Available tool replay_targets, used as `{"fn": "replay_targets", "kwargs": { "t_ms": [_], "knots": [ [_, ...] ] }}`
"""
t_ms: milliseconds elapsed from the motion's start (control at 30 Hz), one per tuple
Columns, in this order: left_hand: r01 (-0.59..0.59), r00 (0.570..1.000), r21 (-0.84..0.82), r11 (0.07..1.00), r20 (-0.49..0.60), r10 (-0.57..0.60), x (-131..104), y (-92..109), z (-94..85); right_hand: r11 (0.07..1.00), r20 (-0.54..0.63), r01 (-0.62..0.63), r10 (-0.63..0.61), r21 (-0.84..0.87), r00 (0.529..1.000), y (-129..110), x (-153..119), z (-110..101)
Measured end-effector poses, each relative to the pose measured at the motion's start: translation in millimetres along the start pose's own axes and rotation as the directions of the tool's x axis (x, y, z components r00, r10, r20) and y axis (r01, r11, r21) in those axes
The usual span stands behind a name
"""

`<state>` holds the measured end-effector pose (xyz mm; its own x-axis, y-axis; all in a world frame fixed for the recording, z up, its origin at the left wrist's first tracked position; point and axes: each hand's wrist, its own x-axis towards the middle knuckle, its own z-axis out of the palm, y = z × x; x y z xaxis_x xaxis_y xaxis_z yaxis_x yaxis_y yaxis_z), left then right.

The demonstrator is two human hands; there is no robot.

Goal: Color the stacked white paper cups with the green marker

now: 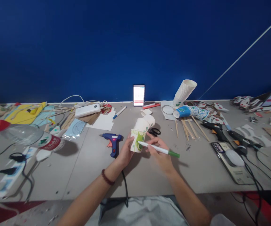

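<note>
My left hand (125, 153), with a dark bead bracelet at the wrist, holds a joined group of paper cups from the left side. The nearest paper cup (135, 145) has green colouring on its wall, and white cups lean away behind it. My right hand (158, 152) grips a white marker (157, 148) with a green end pointing right. The marker's tip meets or nearly meets the green area of the near cup. A blue glue gun (112, 142) lies just left of my left hand. Black scissors (154, 131) rest behind my right hand, partly hidden by the cups.
A plastic bottle (35, 135) and a power strip (19, 171) lie at the left. Upright at the back stands a phone (138, 95). Stacked cups (185, 91), wooden sticks (187, 129), black glue guns and a phone (232, 166) with a mouse on it occupy the right.
</note>
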<state>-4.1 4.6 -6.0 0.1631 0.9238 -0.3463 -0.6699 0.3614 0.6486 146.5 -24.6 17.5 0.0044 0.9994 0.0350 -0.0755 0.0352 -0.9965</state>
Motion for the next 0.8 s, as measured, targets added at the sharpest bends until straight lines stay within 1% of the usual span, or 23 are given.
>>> {"fn": "replay_targets", "kwargs": {
  "t_ms": [167, 333, 433, 500, 633, 800],
  "knots": [
    [-0.026, 1.0, -0.007, 1.0, -0.009, 0.026, -0.9, 1.4, 2.9, 0.999, 0.026, -0.031, 0.032, -0.043, 0.999, 1.6, -0.1, -1.7],
    [-0.019, 1.0, -0.013, 1.0, -0.021, 0.018, -1.8, 2.1, 4.2, 0.993, 0.109, 0.07, -0.06, -0.093, 0.992, 4.8, 1.4, -5.9],
    [-0.024, 0.999, -0.009, 1.0, -0.021, 0.023, -1.6, 1.7, 4.0, 0.989, 0.12, 0.086, -0.072, -0.118, 0.99, 5.1, 1.3, -6.6],
    [-0.026, 0.999, -0.01, 1.0, -0.026, 0.026, -1.2, 1.2, 3.4, 0.992, 0.104, 0.065, -0.054, -0.108, 0.993, 5.1, 0.5, -5.8],
    [-0.035, 0.999, -0.012, 0.999, -0.017, 0.035, -0.5, 0.1, 1.8, 0.999, 0.057, -0.028, 0.029, -0.029, 0.998, 3.4, -1.1, -2.9],
    [-0.029, 0.999, 0.005, 1.0, -0.015, 0.029, -0.2, -0.2, 0.9, 0.999, 0.04, -0.049, 0.05, -0.009, 0.998, -0.8, -1.3, -0.8]
  ]
}}
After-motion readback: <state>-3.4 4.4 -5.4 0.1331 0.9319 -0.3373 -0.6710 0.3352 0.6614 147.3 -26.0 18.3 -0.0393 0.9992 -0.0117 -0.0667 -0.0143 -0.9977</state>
